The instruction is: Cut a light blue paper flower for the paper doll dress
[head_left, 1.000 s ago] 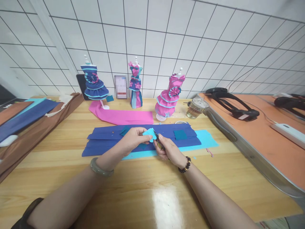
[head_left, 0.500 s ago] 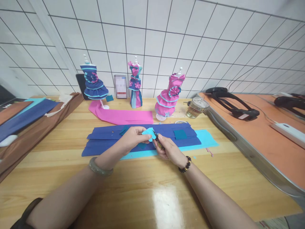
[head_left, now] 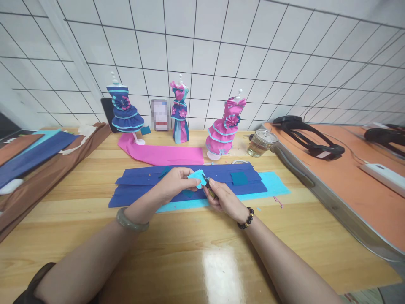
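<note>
My left hand (head_left: pixel 178 184) pinches a small light blue piece of crepe paper (head_left: pixel 196 177) between thumb and fingers. From the other side, my right hand (head_left: pixel 223 196) is closed round small dark scissors (head_left: pixel 209 185). Their tips meet the right edge of the piece; most of the handles are hidden in my palm. Both hands are over dark blue crepe paper strips (head_left: pixel 133 190), which lie on a longer light blue sheet (head_left: pixel 274 183). A teal square (head_left: pixel 239 178) rests on the strips, right of my right hand.
Three mini dress forms, in blue (head_left: pixel 126 114), mixed colours (head_left: pixel 180 116) and pink (head_left: pixel 223 131), stand along the back. A pink strip (head_left: pixel 171 155) lies before them. A lidded glass cup (head_left: pixel 262 143) is back right. A phone (head_left: pixel 160 115) leans at the wall.
The scissor tips have shifted slightly left, onto the edge of the light blue piece. My left forearm has moved a little left; the things on the table stay put.
</note>
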`<action>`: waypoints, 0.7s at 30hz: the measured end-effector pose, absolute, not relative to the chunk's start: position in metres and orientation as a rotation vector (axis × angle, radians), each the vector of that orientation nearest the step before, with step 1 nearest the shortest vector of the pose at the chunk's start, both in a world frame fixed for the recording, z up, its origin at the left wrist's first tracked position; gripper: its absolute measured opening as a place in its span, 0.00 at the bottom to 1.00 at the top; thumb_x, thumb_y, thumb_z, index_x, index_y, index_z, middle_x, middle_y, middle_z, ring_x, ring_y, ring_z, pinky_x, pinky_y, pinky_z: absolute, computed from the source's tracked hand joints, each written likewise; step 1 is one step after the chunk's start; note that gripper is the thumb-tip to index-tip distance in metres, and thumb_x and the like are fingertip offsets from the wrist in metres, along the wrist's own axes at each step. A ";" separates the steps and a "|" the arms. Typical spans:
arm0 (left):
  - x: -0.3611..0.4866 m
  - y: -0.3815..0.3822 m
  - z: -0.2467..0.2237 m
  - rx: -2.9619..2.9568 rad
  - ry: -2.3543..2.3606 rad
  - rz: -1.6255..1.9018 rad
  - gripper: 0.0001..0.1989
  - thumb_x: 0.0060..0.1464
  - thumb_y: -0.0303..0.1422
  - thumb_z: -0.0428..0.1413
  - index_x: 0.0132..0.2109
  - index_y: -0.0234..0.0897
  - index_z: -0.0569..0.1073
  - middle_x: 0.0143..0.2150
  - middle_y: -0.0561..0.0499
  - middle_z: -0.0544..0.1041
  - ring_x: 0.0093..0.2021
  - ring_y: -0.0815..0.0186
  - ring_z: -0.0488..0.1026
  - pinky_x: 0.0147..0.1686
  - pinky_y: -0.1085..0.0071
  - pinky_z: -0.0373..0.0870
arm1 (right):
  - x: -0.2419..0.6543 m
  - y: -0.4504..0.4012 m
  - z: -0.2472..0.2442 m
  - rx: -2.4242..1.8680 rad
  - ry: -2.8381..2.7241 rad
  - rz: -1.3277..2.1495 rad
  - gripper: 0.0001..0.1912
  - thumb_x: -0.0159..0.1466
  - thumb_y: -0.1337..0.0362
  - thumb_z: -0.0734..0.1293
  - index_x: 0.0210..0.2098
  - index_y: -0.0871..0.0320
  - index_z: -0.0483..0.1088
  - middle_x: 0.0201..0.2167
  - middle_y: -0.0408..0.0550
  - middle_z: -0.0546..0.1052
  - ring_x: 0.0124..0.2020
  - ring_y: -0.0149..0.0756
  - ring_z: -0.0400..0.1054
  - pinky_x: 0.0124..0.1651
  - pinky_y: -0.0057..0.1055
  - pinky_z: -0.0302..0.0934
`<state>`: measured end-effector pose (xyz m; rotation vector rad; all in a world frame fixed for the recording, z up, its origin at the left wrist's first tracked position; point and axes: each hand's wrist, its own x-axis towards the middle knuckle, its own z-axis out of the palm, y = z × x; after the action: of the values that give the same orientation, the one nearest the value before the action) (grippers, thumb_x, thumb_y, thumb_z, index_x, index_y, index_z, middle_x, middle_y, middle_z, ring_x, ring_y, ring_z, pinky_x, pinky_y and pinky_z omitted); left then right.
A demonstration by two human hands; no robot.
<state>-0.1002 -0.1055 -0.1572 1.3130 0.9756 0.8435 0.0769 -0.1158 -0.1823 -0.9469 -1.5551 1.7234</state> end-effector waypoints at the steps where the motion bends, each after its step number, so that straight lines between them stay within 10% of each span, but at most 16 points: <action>1: -0.100 -0.106 -0.157 1.311 0.975 0.841 0.08 0.42 0.34 0.56 0.28 0.32 0.71 0.27 0.51 0.72 0.30 0.69 0.68 0.35 0.71 0.65 | 0.077 -0.116 -0.182 -0.953 -1.556 1.723 0.19 0.62 0.49 0.52 0.25 0.58 0.57 0.12 0.33 0.50 0.12 0.22 0.40 0.14 0.23 0.38; 21: -0.104 -0.104 -0.153 1.287 0.973 0.811 0.08 0.43 0.33 0.57 0.29 0.32 0.72 0.28 0.49 0.73 0.30 0.70 0.69 0.34 0.72 0.66 | 0.078 -0.116 -0.181 -0.958 -1.627 1.663 0.20 0.62 0.50 0.52 0.25 0.58 0.58 0.13 0.34 0.51 0.13 0.22 0.41 0.14 0.22 0.39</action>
<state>-0.1036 -0.1044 -0.1528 1.2871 0.9735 0.8112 0.0777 -0.1158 -0.1808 -0.9584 -1.6273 1.6633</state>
